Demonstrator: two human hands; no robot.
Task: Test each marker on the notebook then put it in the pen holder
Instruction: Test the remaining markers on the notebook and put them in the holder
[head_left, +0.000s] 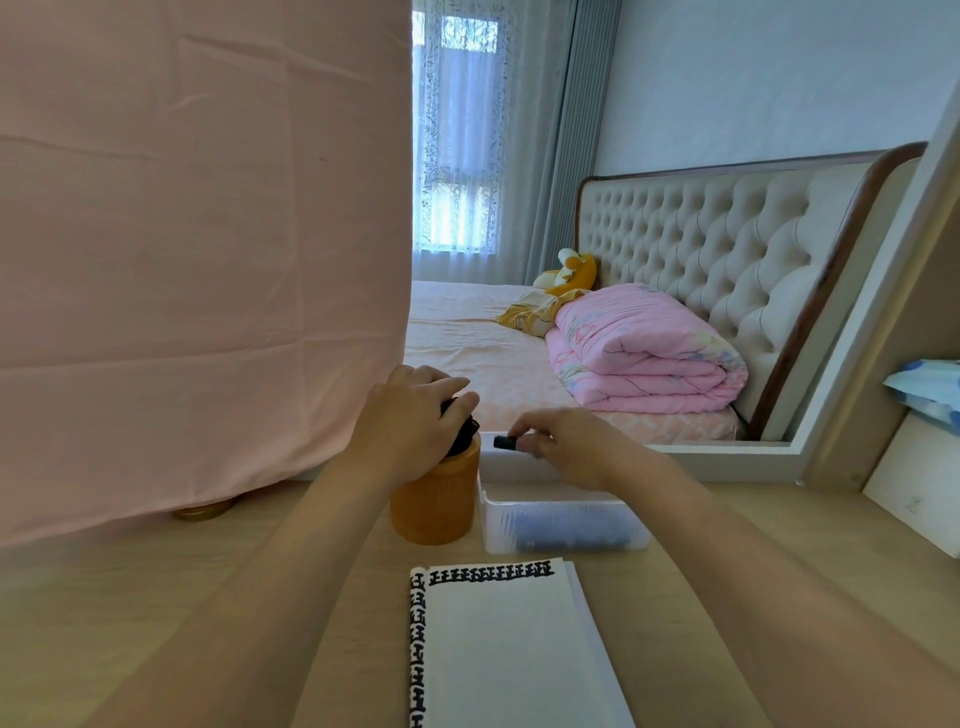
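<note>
Orange plastic, the pen holder (435, 506) stands at the frame's centre on the wooden desk (208, 597). Our left hand (410, 415) curls its fingers round the dark markers (464, 434) sticking out of it. Just to the right, our right hand (566, 441) pinches a black marker (505, 442) above the clear box (563, 525). Lower centre lies the open notebook (509, 654), black marks along its top edge.

No readable text on my feed.
I see only black blocky marks (491, 572) along the top and left edges of the notebook (498, 654); none forms a word I can read.
</note>
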